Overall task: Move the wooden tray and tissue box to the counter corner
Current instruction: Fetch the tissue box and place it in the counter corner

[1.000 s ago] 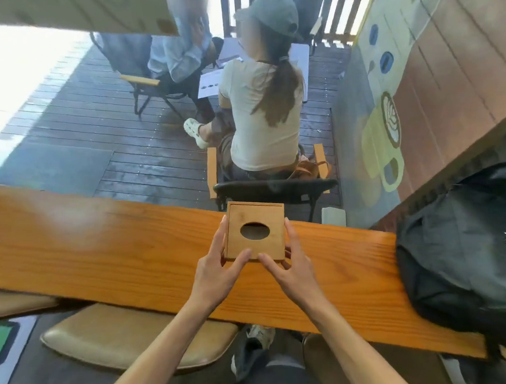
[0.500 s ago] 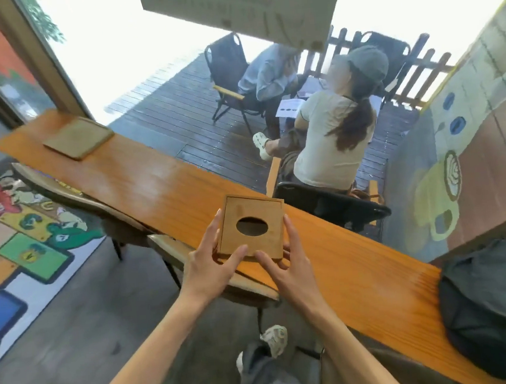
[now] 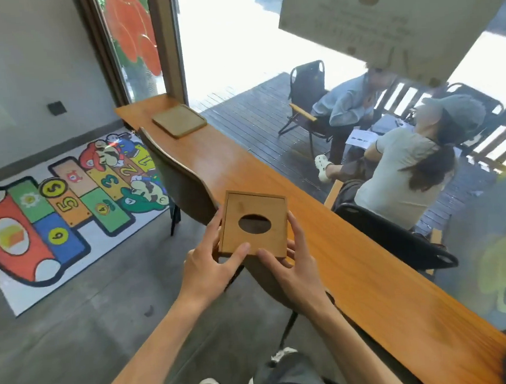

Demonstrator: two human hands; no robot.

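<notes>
Both bare forearms reach forward, left hand (image 3: 209,266) and right hand (image 3: 297,268) cupped close together, fingers (image 3: 298,233) curled.

Tissue box (image 3: 254,223) aloft; tray (image 3: 179,120) cornerward.

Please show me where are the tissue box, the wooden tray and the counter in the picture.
tissue box (image 3: 252,222): head view, on its wooden top beside the oval hole.
wooden tray (image 3: 179,120): head view, on the middle of its flat surface.
counter (image 3: 357,262): head view, on a bare part of its top.
</notes>
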